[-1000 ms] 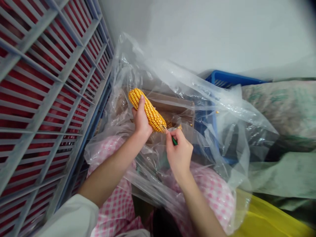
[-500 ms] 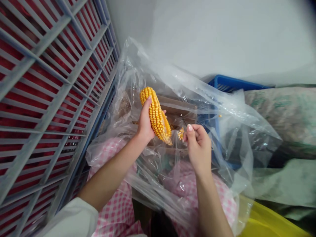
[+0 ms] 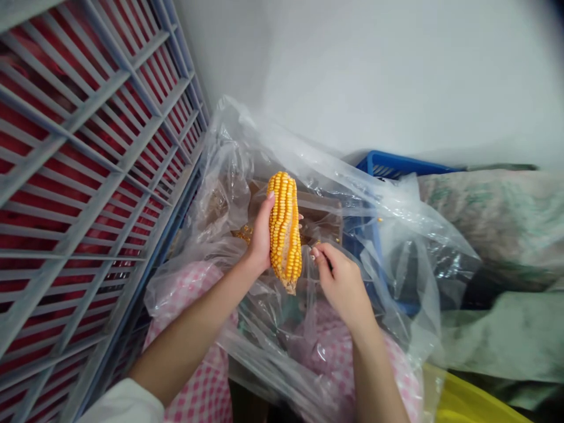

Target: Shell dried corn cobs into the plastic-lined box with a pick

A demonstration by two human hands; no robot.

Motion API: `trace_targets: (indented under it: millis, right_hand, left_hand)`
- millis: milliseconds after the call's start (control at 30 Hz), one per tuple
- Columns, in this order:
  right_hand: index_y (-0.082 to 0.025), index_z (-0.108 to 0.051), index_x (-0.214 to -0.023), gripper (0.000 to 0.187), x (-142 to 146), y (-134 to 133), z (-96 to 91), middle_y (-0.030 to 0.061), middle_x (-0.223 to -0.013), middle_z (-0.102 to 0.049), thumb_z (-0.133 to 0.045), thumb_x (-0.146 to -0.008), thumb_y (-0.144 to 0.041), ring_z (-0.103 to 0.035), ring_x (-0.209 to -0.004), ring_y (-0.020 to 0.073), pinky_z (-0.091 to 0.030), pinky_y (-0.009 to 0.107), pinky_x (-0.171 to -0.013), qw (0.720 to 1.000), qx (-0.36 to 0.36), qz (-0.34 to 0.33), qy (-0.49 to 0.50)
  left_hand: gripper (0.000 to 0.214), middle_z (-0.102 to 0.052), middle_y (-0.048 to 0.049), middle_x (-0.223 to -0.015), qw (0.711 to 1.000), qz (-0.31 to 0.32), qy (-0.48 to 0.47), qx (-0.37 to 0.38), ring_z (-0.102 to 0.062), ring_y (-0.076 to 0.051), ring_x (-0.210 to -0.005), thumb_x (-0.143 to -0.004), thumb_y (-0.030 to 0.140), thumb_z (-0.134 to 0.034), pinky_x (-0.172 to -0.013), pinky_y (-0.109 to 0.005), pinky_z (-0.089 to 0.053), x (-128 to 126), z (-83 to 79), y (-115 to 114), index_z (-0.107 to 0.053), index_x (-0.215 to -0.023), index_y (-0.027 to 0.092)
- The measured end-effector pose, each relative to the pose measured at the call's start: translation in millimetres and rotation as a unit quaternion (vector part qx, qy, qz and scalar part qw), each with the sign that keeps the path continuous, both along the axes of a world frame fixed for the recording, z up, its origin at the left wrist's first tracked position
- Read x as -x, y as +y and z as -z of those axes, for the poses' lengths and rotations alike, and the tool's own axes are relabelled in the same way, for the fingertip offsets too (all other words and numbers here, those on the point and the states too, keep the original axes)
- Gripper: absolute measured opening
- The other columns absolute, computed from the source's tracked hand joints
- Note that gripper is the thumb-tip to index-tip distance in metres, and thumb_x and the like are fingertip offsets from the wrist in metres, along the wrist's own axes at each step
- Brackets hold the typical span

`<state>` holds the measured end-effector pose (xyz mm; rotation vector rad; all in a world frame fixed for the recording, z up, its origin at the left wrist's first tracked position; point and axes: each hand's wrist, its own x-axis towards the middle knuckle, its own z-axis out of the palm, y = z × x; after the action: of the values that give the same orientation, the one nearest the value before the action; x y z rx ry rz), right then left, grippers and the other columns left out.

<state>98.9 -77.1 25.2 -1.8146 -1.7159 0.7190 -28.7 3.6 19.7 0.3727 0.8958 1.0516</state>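
My left hand (image 3: 261, 238) is wrapped round a yellow corn cob (image 3: 283, 226), held nearly upright with its pale, narrow end down. A strip bare of kernels runs down the lower part of the cob's front. Close to the cob's right side, apart from it, my right hand (image 3: 344, 282) is closed in a pinch. The thin dark tool it gripped a moment earlier is mostly hidden by the fingers now. Below both hands, loose kernels (image 3: 244, 233) lie inside a clear plastic bag (image 3: 259, 320) spread over my lap.
A grey slatted crate (image 3: 88, 170) with red behind its slats rises at the left. Brown cardboard (image 3: 319, 214) shows within the plastic. On the right are a blue basket (image 3: 374, 161), a stuffed pale sack (image 3: 484, 205) and something yellow (image 3: 467, 399). A white wall stands behind.
The cob has turned more upright, so its bare strip faces me. My right hand has turned toward it, and the kernels that were by its fingers no longer show there. The view has shifted slightly.
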Motion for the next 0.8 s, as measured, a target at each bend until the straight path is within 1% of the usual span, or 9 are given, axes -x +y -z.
trace_targets:
  millis: [233, 367, 433, 500, 567, 633, 700, 767, 800]
  right_hand:
    - [-0.019, -0.054, -0.080, 0.025, -1, 1, -6.0, -0.0018, -0.066, -0.053, -0.037, -0.089, -0.034, -0.049, -0.060, 0.0113, -0.037, 0.022, -0.058, 0.993, -0.003, 0.051, 0.105]
    - [-0.019, -0.057, -0.078, 0.025, -3, 0, -7.9, -0.0026, -0.062, -0.052, -0.043, -0.086, -0.038, -0.047, -0.056, 0.0107, -0.035, 0.022, -0.053, 0.992, 0.023, 0.031, 0.116]
    - [-0.019, -0.058, -0.076, 0.024, -2, 0, -8.3, -0.0024, -0.062, -0.052, -0.047, -0.084, -0.039, -0.047, -0.058, 0.0108, -0.036, 0.022, -0.055, 0.988, -0.018, 0.081, 0.130]
    - [-0.018, -0.057, -0.076, 0.024, 0, 0, -8.5, -0.0023, -0.063, -0.050, -0.050, -0.082, -0.041, -0.046, -0.059, 0.0105, -0.036, 0.022, -0.056, 0.962, -0.098, 0.183, 0.177]
    - [-0.018, -0.055, -0.077, 0.027, 2, 2, -8.0, -0.0032, -0.063, -0.047, -0.052, -0.080, -0.045, -0.041, -0.053, 0.0080, -0.034, 0.021, -0.050, 0.922, -0.137, 0.255, 0.256]
    - [-0.018, -0.055, -0.081, 0.033, 4, 6, -6.4, -0.0042, -0.064, -0.044, -0.050, -0.079, -0.050, -0.030, -0.044, 0.0045, -0.025, 0.019, -0.041, 0.890, -0.114, 0.284, 0.337]
    - [-0.018, -0.054, -0.090, 0.040, 5, 11, -3.6, -0.0035, -0.070, -0.046, -0.047, -0.079, -0.056, -0.021, -0.039, 0.0021, -0.017, 0.020, -0.036, 0.867, -0.083, 0.306, 0.384]
    - [-0.019, -0.053, -0.100, 0.048, 4, 15, 0.3, -0.0009, -0.080, -0.051, -0.041, -0.079, -0.060, -0.021, -0.038, 0.0011, -0.015, 0.020, -0.035, 0.865, -0.068, 0.315, 0.385]
    - [-0.019, -0.052, -0.104, 0.051, 4, 16, 2.6, 0.0008, -0.085, -0.053, -0.037, -0.080, -0.062, -0.024, -0.039, 0.0012, -0.017, 0.020, -0.035, 0.875, -0.064, 0.308, 0.368]
  left_hand:
    - [0.038, -0.065, -0.0018, -0.060, 0.999, 0.048, -0.005, 0.016, -0.060, -0.012, -0.050, -0.073, 0.052, -0.053, -0.048, -0.021, -0.046, -4, -2.1, -5, -0.061, -0.082, 0.016]
    - [0.041, -0.066, -0.0036, -0.061, 0.997, 0.074, -0.003, 0.024, -0.059, -0.012, -0.049, -0.074, 0.054, -0.050, -0.045, -0.021, -0.046, -4, -0.8, -7, -0.063, -0.080, 0.015]
    - [0.042, -0.067, -0.0041, -0.063, 0.996, 0.085, 0.003, 0.019, -0.060, -0.013, -0.049, -0.075, 0.055, -0.049, -0.045, -0.022, -0.046, -5, -0.9, -7, -0.064, -0.083, 0.015]
    - [0.041, -0.068, -0.0043, -0.066, 0.995, 0.095, 0.010, 0.020, -0.061, -0.014, -0.051, -0.075, 0.053, -0.050, -0.045, -0.023, -0.047, -5, -2.0, -8, -0.064, -0.089, 0.016]
    - [0.039, -0.068, -0.0044, -0.069, 0.994, 0.107, 0.006, 0.027, -0.062, -0.016, -0.055, -0.075, 0.049, -0.053, -0.047, -0.024, -0.048, -6, -3.4, -10, -0.063, -0.095, 0.017]
    - [0.036, -0.068, -0.0044, -0.071, 0.991, 0.125, -0.007, 0.037, -0.063, -0.016, -0.058, -0.075, 0.045, -0.055, -0.048, -0.024, -0.048, -7, -4.3, -13, -0.063, -0.099, 0.018]
    - [0.034, -0.068, -0.0045, -0.072, 0.989, 0.141, -0.021, 0.048, -0.064, -0.017, -0.060, -0.074, 0.042, -0.057, -0.049, -0.024, -0.049, -9, -3.7, -18, -0.063, -0.098, 0.019]
    - [0.032, -0.068, -0.0042, -0.074, 0.987, 0.150, -0.028, 0.056, -0.063, -0.016, -0.060, -0.074, 0.040, -0.058, -0.052, -0.025, -0.050, -11, -1.6, -23, -0.063, -0.097, 0.019]
    - [0.032, -0.068, -0.0039, -0.075, 0.986, 0.154, -0.029, 0.057, -0.062, -0.015, -0.059, -0.074, 0.040, -0.058, -0.054, -0.026, -0.051, -13, -0.1, -25, -0.063, -0.098, 0.020]
